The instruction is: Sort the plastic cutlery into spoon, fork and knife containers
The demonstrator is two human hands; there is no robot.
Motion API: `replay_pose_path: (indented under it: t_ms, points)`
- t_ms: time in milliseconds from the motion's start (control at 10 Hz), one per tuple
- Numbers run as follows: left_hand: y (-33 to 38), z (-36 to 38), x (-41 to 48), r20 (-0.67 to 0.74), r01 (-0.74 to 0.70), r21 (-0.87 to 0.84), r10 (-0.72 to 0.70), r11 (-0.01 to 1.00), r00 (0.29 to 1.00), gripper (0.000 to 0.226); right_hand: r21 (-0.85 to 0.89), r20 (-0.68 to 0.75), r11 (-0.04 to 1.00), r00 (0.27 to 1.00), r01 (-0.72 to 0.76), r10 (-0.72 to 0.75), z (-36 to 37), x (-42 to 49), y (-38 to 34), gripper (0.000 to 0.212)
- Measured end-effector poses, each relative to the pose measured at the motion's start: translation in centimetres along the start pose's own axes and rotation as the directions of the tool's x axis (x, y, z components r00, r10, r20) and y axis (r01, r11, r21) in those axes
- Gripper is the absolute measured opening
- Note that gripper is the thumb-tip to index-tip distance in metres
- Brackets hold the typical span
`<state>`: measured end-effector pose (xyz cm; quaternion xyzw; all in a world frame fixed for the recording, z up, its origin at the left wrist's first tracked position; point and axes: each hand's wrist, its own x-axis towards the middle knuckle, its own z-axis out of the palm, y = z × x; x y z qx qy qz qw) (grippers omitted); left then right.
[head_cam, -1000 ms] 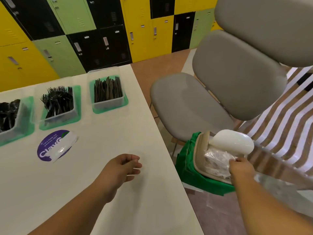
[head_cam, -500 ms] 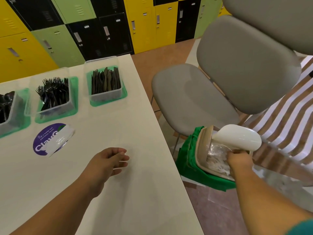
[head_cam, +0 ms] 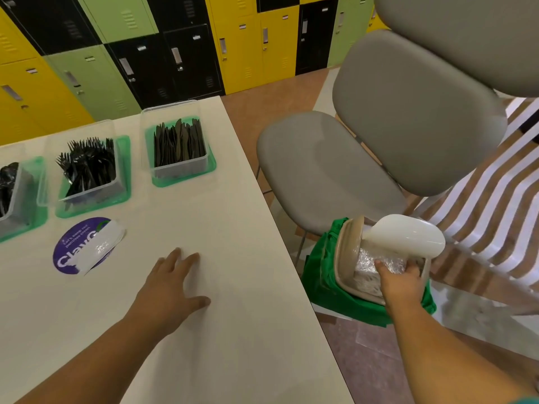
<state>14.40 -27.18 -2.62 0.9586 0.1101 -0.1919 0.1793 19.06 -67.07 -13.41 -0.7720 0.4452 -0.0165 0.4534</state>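
- Spoon container (head_cam: 14,196) is cut off by the left frame edge; only dark, glossy contents show, shapes hard to make out
- Fork container (head_cam: 87,173) and knife container (head_cam: 178,145) are in full view on green lids at the far side of the table (head_cam: 233,330), both filled with black cutlery
- Purple sticker (head_cam: 76,248) lies near the fork container, partly covered by a white peeled patch, so the print is only half legible
- Right hand (head_cam: 400,277) reaches off the table edge into a beige box (head_cam: 346,252) that sits tilted in a green bag (head_cam: 328,287) beside the grey chair (head_cam: 320,173)
- Its thumb and fingers curl on a clear crinkled packet (head_cam: 368,262); the fingertips are hidden behind the wrap
- Packet contents are pale and blurred; which kind of cutlery it holds cannot be told
- White lid (head_cam: 406,239) stands raised over the box and hides its far rim
- Left hand (head_cam: 172,290) lies flat on the table, fingers straight and spread, holding nothing
- Against half a second ago, the left hand was loosely curled — now it is splayed flat on the table
- The right hand stays at the packet, the lid stays up
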Motion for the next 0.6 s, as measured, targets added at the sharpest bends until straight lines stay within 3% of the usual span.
replay_pose_path:
  t_ms: [100,300,600]
  points:
    - [0.2,-0.4,0.3,0.029,-0.029,0.057,0.027,0.998,0.999,0.095,0.094,-0.024,0.995,1.000,0.022,-0.020,0.1,0.3,0.5,0.088]
    - [0.2,-0.6,0.3,0.015,-0.040,0.057,0.039,0.998,0.999,0.097,0.142,-0.076,0.989,0.997,0.035,-0.025,-0.7,-0.8,0.2,0.069]
    - [-0.4,-0.5,0.6,-0.016,-0.070,0.058,0.071,0.996,0.997,0.086,0.069,-0.092,0.997,0.995,-0.040,0.046,-2.1,-2.1,-1.1,0.061]
